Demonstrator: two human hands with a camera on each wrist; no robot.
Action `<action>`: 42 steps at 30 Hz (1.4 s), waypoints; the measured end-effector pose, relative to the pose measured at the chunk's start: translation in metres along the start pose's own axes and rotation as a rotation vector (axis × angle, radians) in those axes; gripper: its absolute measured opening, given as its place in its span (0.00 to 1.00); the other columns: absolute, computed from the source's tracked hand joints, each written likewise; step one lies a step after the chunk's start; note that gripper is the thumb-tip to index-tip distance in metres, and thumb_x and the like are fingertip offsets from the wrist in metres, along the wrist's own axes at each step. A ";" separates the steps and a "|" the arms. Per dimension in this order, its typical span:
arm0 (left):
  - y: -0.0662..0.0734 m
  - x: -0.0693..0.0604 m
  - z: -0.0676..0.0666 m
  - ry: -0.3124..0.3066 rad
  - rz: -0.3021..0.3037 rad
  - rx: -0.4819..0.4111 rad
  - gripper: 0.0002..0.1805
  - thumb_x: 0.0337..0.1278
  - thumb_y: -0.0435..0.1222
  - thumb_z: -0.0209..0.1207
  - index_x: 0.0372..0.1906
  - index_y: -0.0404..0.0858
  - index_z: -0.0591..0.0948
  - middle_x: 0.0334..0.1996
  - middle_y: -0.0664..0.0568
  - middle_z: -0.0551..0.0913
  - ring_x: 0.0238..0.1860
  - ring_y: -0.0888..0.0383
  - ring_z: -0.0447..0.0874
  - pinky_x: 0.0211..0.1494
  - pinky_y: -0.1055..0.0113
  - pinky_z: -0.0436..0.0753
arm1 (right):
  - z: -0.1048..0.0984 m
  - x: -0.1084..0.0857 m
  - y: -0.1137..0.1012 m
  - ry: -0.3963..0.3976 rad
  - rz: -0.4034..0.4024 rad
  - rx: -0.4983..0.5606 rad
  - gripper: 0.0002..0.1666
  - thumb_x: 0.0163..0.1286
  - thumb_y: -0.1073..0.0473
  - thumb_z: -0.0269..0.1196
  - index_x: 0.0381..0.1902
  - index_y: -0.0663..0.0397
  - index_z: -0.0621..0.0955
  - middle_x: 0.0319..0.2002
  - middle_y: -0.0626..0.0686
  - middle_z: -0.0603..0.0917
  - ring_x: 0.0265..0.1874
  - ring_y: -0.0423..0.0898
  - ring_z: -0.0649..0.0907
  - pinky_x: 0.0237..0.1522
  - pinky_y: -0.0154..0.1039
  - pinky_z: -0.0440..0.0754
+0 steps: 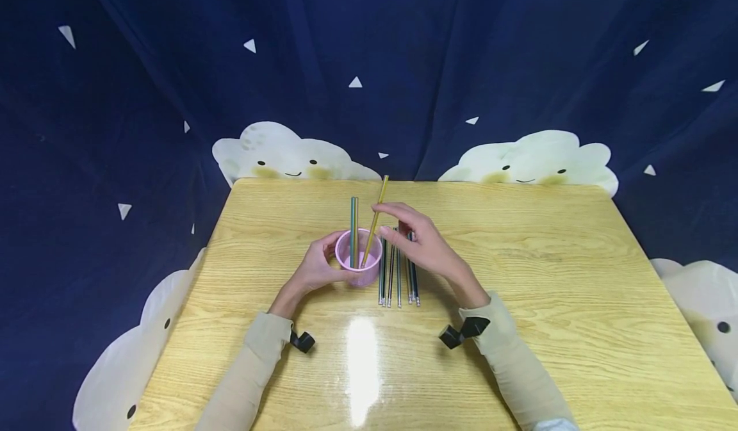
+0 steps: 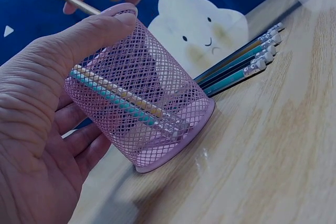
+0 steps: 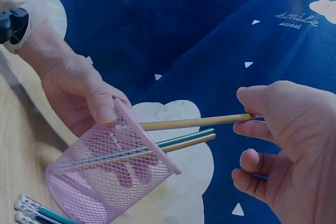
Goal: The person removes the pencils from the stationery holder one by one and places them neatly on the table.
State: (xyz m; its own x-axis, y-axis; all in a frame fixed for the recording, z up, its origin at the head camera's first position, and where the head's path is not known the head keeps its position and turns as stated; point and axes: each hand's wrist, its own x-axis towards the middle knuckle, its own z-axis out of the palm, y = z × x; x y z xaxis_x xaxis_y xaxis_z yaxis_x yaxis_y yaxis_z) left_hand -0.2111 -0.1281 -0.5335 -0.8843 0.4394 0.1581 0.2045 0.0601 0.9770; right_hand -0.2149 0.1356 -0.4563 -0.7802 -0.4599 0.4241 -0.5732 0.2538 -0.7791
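My left hand point(image 1: 317, 266) holds a pink mesh pencil cup point(image 2: 157, 77), its thumb over the rim and its fingers around the far side. Inside the cup lean a teal pencil point(image 1: 353, 226) and a gold pencil point(image 3: 197, 141), eraser ends down. My right hand point(image 1: 423, 239) pinches another yellow pencil point(image 3: 194, 121) near its upper end, with the other fingers loosely bent. That pencil slants through the cup's mouth, its eraser end just inside the rim in the right wrist view. Beside the cup, under my right hand, lie several dark, teal and gold pencils point(image 1: 399, 277).
The wooden table point(image 1: 548, 277) carries the cup and loose pencils. Behind it hangs a dark blue curtain point(image 1: 392, 47) with white triangles and smiling clouds. Small black devices point(image 1: 461, 333) are strapped at both wrists, over beige sleeves.
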 end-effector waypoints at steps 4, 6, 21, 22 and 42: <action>0.001 0.000 0.000 0.000 -0.007 0.004 0.47 0.35 0.19 0.77 0.69 0.24 0.73 0.62 0.28 0.79 0.60 0.46 0.81 0.72 0.45 0.76 | -0.004 0.000 -0.003 0.037 -0.016 0.022 0.27 0.73 0.70 0.65 0.69 0.59 0.79 0.60 0.60 0.83 0.26 0.52 0.72 0.29 0.37 0.69; -0.003 0.000 0.000 0.001 -0.008 0.002 0.48 0.34 0.19 0.78 0.70 0.26 0.73 0.63 0.30 0.80 0.61 0.45 0.80 0.72 0.46 0.76 | -0.006 0.000 -0.005 0.051 -0.022 0.025 0.26 0.73 0.71 0.64 0.68 0.62 0.79 0.59 0.61 0.84 0.26 0.54 0.72 0.29 0.37 0.69; -0.012 0.001 -0.003 -0.002 0.011 0.004 0.49 0.33 0.25 0.82 0.70 0.31 0.75 0.62 0.36 0.82 0.61 0.46 0.82 0.70 0.51 0.78 | -0.022 -0.004 -0.015 0.141 -0.059 0.036 0.29 0.67 0.71 0.71 0.65 0.58 0.81 0.57 0.52 0.85 0.20 0.43 0.71 0.22 0.32 0.69; -0.012 0.001 -0.003 -0.002 0.009 0.005 0.49 0.33 0.25 0.82 0.70 0.32 0.75 0.62 0.36 0.82 0.61 0.45 0.82 0.70 0.51 0.78 | -0.023 -0.004 -0.014 0.145 -0.065 0.041 0.30 0.65 0.72 0.72 0.65 0.59 0.81 0.57 0.53 0.85 0.20 0.42 0.71 0.22 0.32 0.69; -0.010 0.001 -0.002 0.009 0.000 0.007 0.49 0.33 0.24 0.81 0.70 0.29 0.74 0.64 0.33 0.80 0.64 0.40 0.79 0.73 0.43 0.73 | -0.030 -0.020 -0.006 0.220 0.006 0.128 0.33 0.53 0.83 0.73 0.59 0.70 0.82 0.49 0.70 0.83 0.19 0.43 0.69 0.22 0.28 0.67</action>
State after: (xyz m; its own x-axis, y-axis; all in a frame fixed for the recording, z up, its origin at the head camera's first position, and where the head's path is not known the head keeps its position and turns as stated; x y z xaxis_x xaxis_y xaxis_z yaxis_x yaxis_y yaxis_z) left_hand -0.2149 -0.1303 -0.5431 -0.8880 0.4313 0.1596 0.2074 0.0659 0.9760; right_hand -0.2030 0.1693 -0.4460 -0.8273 -0.2584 0.4989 -0.5430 0.1400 -0.8280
